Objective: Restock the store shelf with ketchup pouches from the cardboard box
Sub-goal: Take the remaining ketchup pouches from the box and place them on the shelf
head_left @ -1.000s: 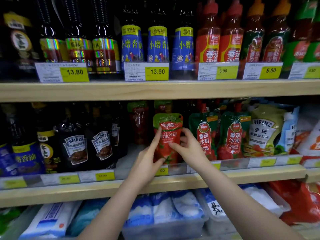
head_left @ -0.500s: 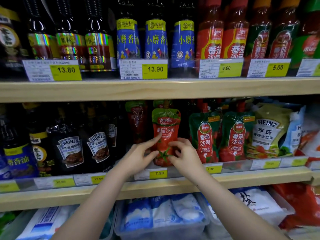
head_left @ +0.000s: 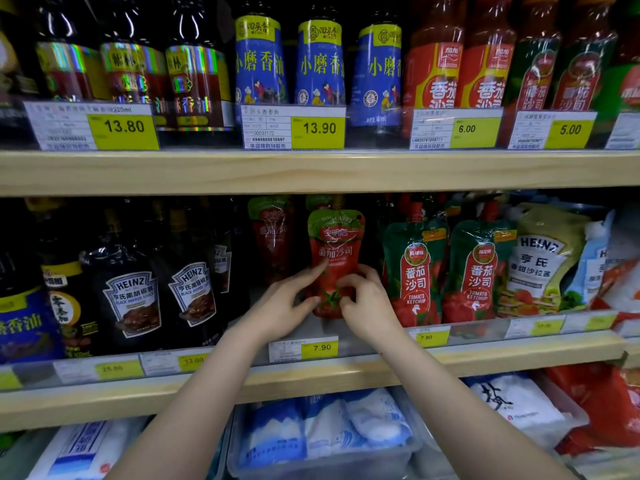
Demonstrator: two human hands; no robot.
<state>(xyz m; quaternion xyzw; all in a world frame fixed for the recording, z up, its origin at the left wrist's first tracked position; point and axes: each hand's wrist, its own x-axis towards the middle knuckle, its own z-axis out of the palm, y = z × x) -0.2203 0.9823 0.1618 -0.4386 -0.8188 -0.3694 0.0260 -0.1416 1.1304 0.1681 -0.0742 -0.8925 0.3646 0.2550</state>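
Nearest the camera, at 6 o'clock, a clear bin (head_left: 311, 462) of blue and white bags sits on the bottom level, with more white bags (head_left: 516, 403) at 4 o'clock. Two bare forearms rise from the lower edge toward the middle shelf (head_left: 485, 362), whose pale wooden lip carries a yellow price tag (head_left: 318, 347) reading 7.90.

The left hand (head_left: 280, 306) comes in from 7 o'clock; its fingers (head_left: 311, 270) are curled narrowly around the left edge of a red ketchup pouch (head_left: 335, 244), index finger laid across the front, thumb low at the side. The right hand (head_left: 370, 303) comes in from 5 o'clock, its fingers bent close and pinching the pouch's lower right part. Both hands hold the pouch, which stands upright at the centre of the middle shelf, just behind the 7.90 tag; whether its base touches the shelf is hidden by the hands.

At 3 o'clock of it stand two green-topped tomato ketchup pouches (head_left: 415, 271), then a Heinz salad dressing pouch (head_left: 543, 261). At 9 o'clock are dark Heinz black pepper sauce bottles (head_left: 133, 296). Further back, behind and left of the held pouch, another red pouch (head_left: 272, 237) stands in shadow.

Beyond, at 12 o'clock, the upper shelf (head_left: 311, 171) holds blue-labelled sesame oil bottles (head_left: 320, 64), red ketchup bottles (head_left: 450, 71) at 1 o'clock and dark bottles (head_left: 128, 64) at 11 o'clock.
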